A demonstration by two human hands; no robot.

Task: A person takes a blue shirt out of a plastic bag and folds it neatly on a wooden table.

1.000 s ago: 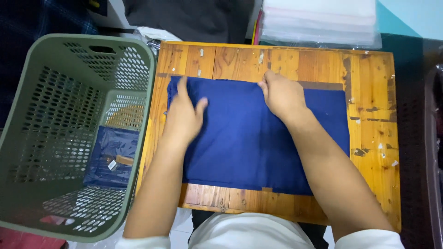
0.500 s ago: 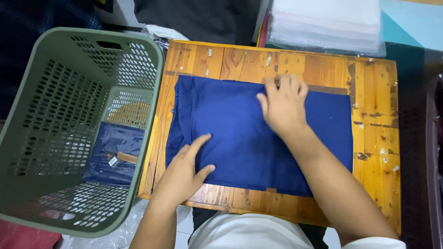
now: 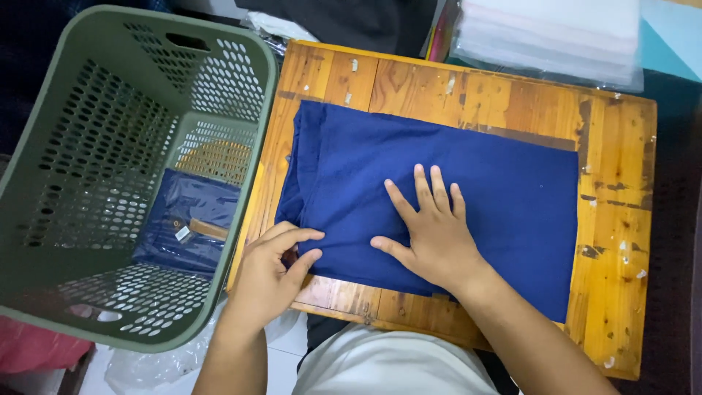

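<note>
— What lies on the table?
— A soft navy cloth (image 3: pixel 439 183), folded to a rough rectangle, mid-frame on the worn, varnished wooden table (image 3: pixel 621 219).
— And the hands?
— The right hand (image 3: pixel 431 234) presses flat, fingers spread. The left hand (image 3: pixel 274 267) pinches the cloth's lower-left corner; half a second ago it lay open there.
— Left of the frame?
— A perforated green plastic basket (image 3: pixel 88 183).

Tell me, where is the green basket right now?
In the head view, the green basket sits on the left, right beside the wooden table, close to the left hand. A folded dark blue garment lies inside it.
</note>
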